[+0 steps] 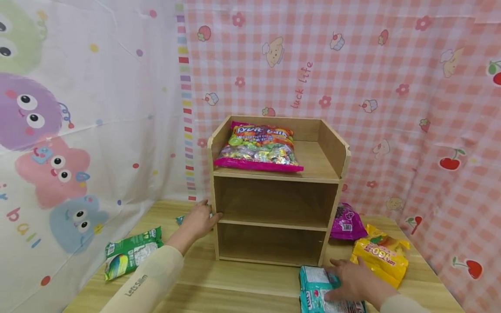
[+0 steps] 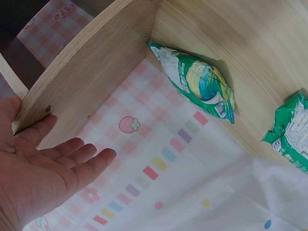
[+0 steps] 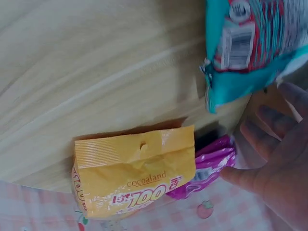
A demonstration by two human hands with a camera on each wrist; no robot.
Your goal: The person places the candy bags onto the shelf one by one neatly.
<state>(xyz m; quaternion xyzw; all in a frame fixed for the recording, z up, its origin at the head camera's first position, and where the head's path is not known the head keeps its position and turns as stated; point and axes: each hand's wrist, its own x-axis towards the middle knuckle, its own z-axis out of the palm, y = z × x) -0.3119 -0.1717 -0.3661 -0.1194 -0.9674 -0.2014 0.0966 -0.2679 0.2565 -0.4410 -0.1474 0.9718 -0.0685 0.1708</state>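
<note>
A small wooden shelf (image 1: 274, 226) with three levels stands on the table. My left hand (image 1: 198, 220) rests against its left side, the thumb at the front edge and the other fingers loosely extended, as the left wrist view (image 2: 57, 166) shows. My right hand (image 1: 354, 278), fingers spread, is over a teal candy bag (image 1: 313, 289) at the shelf's front right corner. In the right wrist view the fingers (image 3: 269, 139) extend beside the teal bag (image 3: 250, 82) without curling round it. A pink-edged bag of fruit chews (image 1: 260, 150) lies on the top level.
Right of the shelf lie a yellow candy bag (image 1: 381, 256) and a purple bag (image 1: 347, 222). On the left are a green bag (image 1: 133, 252) and another green bag (image 2: 197, 82) beside the shelf's side panel. Patterned cloths (image 1: 250, 65) hang behind and at the sides.
</note>
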